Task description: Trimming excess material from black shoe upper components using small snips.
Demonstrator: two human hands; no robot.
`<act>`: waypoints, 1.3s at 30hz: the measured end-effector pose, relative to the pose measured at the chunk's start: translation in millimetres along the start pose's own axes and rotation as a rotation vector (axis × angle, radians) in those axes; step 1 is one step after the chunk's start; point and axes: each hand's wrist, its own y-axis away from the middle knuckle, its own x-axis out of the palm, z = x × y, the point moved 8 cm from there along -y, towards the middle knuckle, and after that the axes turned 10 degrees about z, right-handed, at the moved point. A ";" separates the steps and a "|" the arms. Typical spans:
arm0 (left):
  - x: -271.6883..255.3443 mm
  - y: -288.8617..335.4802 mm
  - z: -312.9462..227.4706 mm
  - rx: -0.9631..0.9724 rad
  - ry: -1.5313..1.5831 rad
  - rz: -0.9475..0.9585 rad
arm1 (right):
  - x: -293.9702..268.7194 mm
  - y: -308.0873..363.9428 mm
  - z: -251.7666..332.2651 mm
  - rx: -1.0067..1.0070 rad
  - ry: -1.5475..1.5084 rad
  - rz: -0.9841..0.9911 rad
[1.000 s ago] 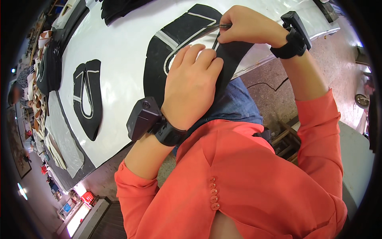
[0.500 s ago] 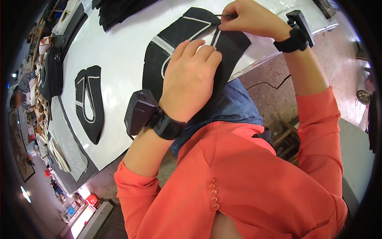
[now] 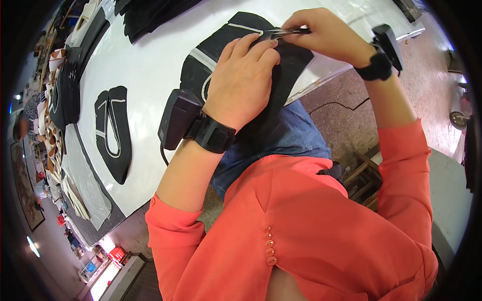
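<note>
A large black shoe upper (image 3: 291, 70) with white edging strips lies on the table in front of me. My left hand (image 3: 241, 93) rests on it, fingers stretched out and pressing its surface; part of the piece is hidden beneath. My right hand (image 3: 326, 36) is closed on a slim metal tool (image 3: 299, 31) with a dark end. Its tip points left, close to my left fingertips; motion blur keeps me from telling whether it is tweezers or small scissors. A smaller black shoe upper (image 3: 120, 145), also edged in white, lies apart on the left.
The white-topped table (image 3: 150, 100) has its near edge by my lap. A stack of black pieces (image 3: 150, 17) sits at the far side, and more black pieces (image 3: 65, 98) hang over the left edge. Shoes (image 3: 55, 57) line the far left. A cable (image 3: 336, 104) trails at right.
My right hand has lowered a little, bringing the tool from the upper's far edge down to my left fingertips. My left hand stays on the upper, nearly in place.
</note>
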 end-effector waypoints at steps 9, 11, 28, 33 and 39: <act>0.1 -2.8 9.6 -0.020 0.099 -0.002 | -9.9 48.5 38.6 -0.101 0.391 -0.161; 1.2 -4.8 11.3 -0.016 0.118 -0.003 | 1.8 53.7 45.4 -0.110 0.441 -0.158; 3.1 -9.0 -5.4 -0.016 -0.049 -0.035 | -9.2 85.9 26.5 0.336 0.126 -0.095; 4.1 -10.1 -6.0 -0.016 -0.060 -0.023 | -5.7 91.1 13.3 0.403 0.146 -0.136; 3.9 -10.5 -6.3 -0.021 -0.055 -0.007 | -0.1 83.2 18.0 0.335 0.149 -0.222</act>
